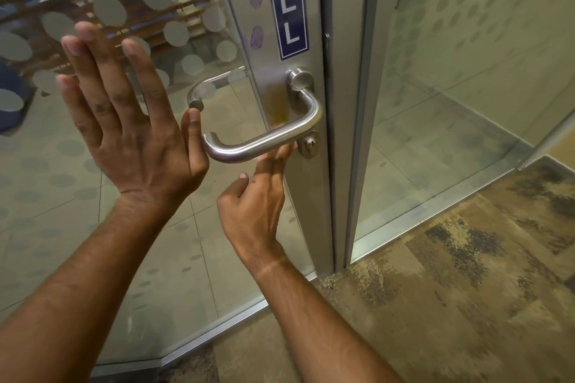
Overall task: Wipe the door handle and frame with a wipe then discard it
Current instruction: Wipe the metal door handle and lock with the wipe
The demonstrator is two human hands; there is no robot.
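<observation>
A brushed steel lever door handle (264,140) juts from the grey metal door frame (311,196), with a brownish stain on the frame behind it. My left hand (124,121) is flat against the glass door panel, fingers spread, thumb beside the handle's free end. My right hand (258,196) reaches up under the handle, its fingers extended and touching the bar's underside near the key cylinder (308,144). No wipe is visible in either hand.
A blue sign (286,0) with white letters runs down the frame above the handle. The glass door (93,227) carries frosted dots. A second glass panel (435,102) stands to the right. Patterned carpet (435,289) covers the floor on my side.
</observation>
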